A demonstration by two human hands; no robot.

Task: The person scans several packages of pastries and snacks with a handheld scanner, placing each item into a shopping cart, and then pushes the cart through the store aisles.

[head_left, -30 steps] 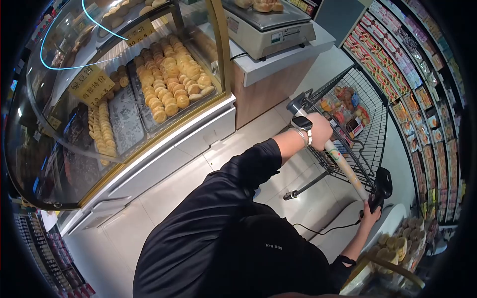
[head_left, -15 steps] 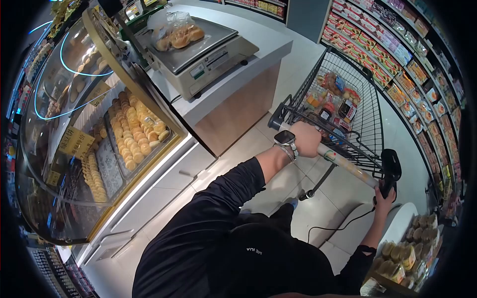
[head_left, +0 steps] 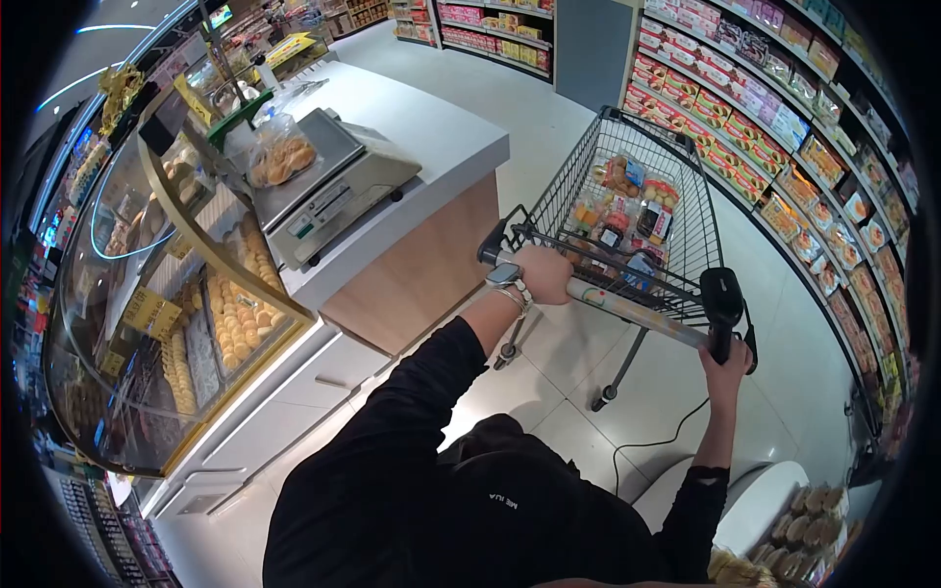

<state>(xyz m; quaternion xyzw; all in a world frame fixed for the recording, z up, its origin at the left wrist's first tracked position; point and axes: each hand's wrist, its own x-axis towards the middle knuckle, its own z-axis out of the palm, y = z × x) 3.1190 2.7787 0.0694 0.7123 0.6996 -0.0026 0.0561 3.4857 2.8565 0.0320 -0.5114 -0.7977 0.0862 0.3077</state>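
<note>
Fingers of the left hand (head_left: 540, 274) curl fully round the cart's handle (head_left: 632, 314), near its left end, with no gap showing. Those of the right hand (head_left: 725, 367) are closed about the grip of a black device (head_left: 722, 294) (perhaps a scanner) at the handle's other end; whether they also take in the handle is hidden. The cart (head_left: 586, 147) stands just ahead of both hands, packs of food (head_left: 627, 211) lying in it beyond the knuckles.

The cord (head_left: 647, 446) is what I would watch: it hangs slack below the right fingers, so a rear wheel (head_left: 603, 397) or a foot could snag it and tug the device loose. A swing leftward might bring the left knuckles or the cart's side against the counter (head_left: 441, 137), which stands left of them and bears a scale (head_left: 343, 201). To the right hand's near side, a white round stand (head_left: 769, 500) could catch the elbow.

Half a second ago both hands had the same hold. Since then, hands, cart and counter have all shifted left in view (part of that may be the head turning), and another wheel (head_left: 505, 355) now shows below the left fingers.
</note>
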